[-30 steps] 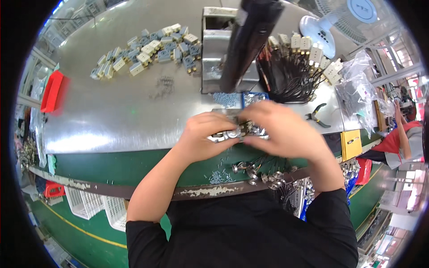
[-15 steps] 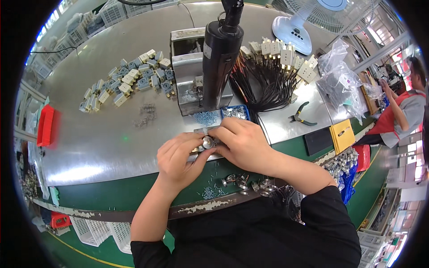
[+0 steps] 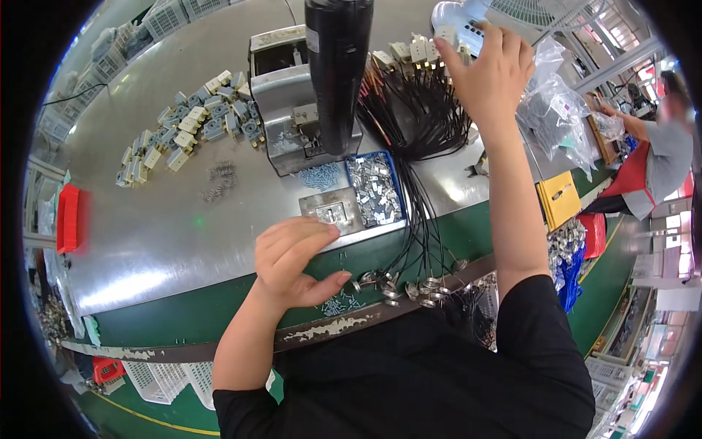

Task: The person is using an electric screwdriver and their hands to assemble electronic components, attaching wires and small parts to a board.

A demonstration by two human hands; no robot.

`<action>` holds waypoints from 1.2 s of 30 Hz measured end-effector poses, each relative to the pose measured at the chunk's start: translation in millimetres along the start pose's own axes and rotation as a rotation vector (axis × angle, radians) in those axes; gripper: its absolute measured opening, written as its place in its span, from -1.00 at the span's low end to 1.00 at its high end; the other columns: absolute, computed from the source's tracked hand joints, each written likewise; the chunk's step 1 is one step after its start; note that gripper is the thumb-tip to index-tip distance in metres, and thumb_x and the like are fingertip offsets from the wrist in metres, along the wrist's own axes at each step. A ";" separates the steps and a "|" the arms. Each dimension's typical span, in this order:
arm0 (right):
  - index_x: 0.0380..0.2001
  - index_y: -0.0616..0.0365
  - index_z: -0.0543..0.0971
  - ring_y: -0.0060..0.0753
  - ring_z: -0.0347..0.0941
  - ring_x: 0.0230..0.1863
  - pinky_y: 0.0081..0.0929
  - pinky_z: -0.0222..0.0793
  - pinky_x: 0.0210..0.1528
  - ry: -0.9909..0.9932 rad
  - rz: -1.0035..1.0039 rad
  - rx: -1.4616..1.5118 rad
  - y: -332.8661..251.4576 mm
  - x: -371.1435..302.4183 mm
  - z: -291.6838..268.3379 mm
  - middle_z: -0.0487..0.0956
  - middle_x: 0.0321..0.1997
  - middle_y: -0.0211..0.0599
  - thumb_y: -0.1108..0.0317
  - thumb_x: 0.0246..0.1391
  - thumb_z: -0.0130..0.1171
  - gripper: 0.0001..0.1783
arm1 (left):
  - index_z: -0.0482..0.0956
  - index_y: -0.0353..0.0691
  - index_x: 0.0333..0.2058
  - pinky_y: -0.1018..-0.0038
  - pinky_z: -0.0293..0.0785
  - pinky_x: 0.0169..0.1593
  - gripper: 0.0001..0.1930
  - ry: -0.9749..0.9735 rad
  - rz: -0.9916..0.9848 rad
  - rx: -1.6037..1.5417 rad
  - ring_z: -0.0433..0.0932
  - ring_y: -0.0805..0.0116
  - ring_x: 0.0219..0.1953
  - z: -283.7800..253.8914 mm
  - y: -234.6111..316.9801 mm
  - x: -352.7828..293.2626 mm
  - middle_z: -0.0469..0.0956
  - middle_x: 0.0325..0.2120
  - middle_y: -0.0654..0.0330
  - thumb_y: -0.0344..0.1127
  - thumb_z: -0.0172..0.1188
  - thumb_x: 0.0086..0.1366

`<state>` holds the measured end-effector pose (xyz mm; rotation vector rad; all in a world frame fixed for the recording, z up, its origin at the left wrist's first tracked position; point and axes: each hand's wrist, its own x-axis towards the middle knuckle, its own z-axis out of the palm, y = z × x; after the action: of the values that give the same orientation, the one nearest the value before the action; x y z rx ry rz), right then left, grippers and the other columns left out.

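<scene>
My left hand [image 3: 296,260] lies with its fingers stretched out and thumb apart. Its fingertips touch the near edge of a small metal plate fixture [image 3: 330,211] with a slotted recess. My right hand [image 3: 493,77] reaches out to the far right, thumb and fingers spread wide. By its thumb tip is a white block-shaped connector [image 3: 444,34]; whether the two touch I cannot tell. More white blocks [image 3: 417,50] stand in a row there, with a bundle of black wires [image 3: 420,117] running from them toward me. Round metal caps [image 3: 428,291] lie along the near table edge.
A blue tray [image 3: 404,197] of small metal pieces sits right of the fixture. Behind it stands a metal machine [image 3: 278,95] with a black cylinder [image 3: 336,73]. Grey and white blocks [image 3: 212,121], springs [image 3: 219,181], screws [image 3: 319,175], a fan [image 3: 545,14] and a co-worker [image 3: 654,154] surround.
My right hand has left the fixture and moved far right to the white blocks. The round metal part is gone from between my hands; my left hand has loosened and spread.
</scene>
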<state>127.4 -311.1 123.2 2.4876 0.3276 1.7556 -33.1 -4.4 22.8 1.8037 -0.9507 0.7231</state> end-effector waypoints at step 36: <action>0.06 0.34 0.54 -0.83 0.34 -0.32 -0.77 0.29 -0.25 -1.294 1.124 1.333 -7.0 -143.8 -148.6 0.47 -0.35 -0.65 0.55 0.18 0.34 -0.62 | 0.69 -0.16 -0.04 0.15 0.56 0.11 -0.47 -0.507 -0.131 -0.248 0.63 0.11 0.03 54.2 48.6 20.9 0.66 -0.08 0.17 -0.12 0.58 0.00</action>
<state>-59.1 -344.4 40.0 4.3441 -0.1831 -1.1599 -59.5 -72.9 41.2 1.8359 -1.1748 0.0524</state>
